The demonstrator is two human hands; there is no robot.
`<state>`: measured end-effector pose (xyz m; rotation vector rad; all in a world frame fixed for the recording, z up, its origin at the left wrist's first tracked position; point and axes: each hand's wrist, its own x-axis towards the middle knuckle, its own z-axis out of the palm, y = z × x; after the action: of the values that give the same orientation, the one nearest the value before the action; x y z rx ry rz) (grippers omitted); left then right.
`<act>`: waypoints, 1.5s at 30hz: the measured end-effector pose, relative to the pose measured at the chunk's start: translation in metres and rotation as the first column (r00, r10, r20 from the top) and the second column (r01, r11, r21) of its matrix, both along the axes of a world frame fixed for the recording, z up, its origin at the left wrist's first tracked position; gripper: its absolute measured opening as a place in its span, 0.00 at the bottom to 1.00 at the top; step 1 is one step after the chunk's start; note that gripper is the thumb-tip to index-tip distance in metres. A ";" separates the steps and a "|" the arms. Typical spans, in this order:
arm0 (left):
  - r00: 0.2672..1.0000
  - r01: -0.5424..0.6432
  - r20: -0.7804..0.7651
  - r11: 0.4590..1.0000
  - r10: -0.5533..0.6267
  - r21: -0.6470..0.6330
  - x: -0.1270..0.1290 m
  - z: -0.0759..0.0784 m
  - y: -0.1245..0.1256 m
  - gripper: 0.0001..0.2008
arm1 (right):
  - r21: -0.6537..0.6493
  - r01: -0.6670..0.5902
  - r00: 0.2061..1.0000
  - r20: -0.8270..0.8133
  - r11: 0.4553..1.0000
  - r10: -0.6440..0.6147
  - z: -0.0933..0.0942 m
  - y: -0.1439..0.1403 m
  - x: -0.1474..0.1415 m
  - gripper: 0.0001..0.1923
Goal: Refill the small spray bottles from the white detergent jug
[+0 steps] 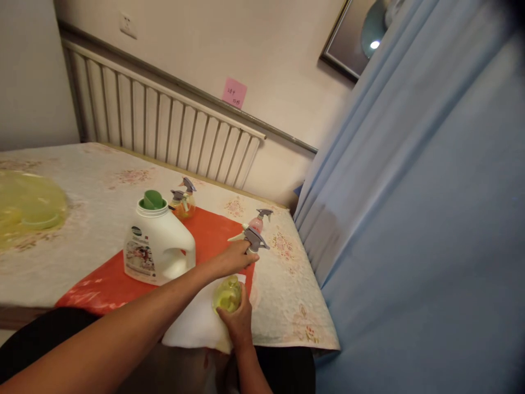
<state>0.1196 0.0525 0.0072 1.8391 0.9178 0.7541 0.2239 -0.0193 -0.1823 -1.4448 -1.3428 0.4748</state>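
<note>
Head-worn view, tilted, looking down and forward, table (pixel 82 230) close below

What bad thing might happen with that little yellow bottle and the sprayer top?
The left hand holds the grey sprayer top while the right hand grips the small yellow bottle near the table edge. If it is open, it might tip and wet the white cloth. An elbow could also bump the white jug.
</note>
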 end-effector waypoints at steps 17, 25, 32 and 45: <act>0.997 0.070 -0.017 0.997 -0.070 -0.034 -0.010 -0.013 -0.002 0.08 | -0.021 -0.009 1.000 -0.004 1.000 0.009 -0.005 0.000 0.000 0.43; 0.962 -0.142 0.229 0.988 0.151 -0.055 -0.044 -0.012 -0.009 0.13 | -0.037 0.008 1.000 -0.004 0.999 -0.009 -0.005 -0.001 0.001 0.43; 0.804 -0.259 0.497 0.944 0.328 -0.204 -0.110 -0.043 -0.050 0.19 | -0.031 0.001 0.999 -0.039 1.000 -0.002 -0.004 -0.002 0.000 0.41; 0.924 0.064 0.369 0.907 0.104 -0.417 -0.137 -0.145 -0.096 0.22 | -0.090 -0.049 0.975 -0.222 0.995 0.028 0.009 0.005 0.007 0.36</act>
<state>-0.0170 -0.0433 -0.1376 1.2443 0.7685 0.8186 0.2308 -0.0148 -0.1733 -1.3994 -1.1856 0.7118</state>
